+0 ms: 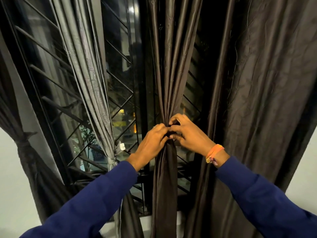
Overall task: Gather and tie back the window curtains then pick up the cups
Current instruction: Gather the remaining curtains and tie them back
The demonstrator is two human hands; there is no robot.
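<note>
A dark brown curtain (169, 79) hangs in the middle of the window, bunched into a narrow bundle at waist height. My left hand (151, 140) and my right hand (187, 134) both grip this bundle from either side, fingers closed on the fabric where it is gathered. To the left a grey curtain (89, 79) is tied with a knot (112, 160) near its lower part. At the far left another dark curtain (25, 152) is tied back. No cups are in view.
A wide dark curtain (267, 100) hangs loose on the right. Behind the curtains is a black window grille (56, 93) with glass, and a white sill (145, 222) below. White wall (10, 177) shows at both sides.
</note>
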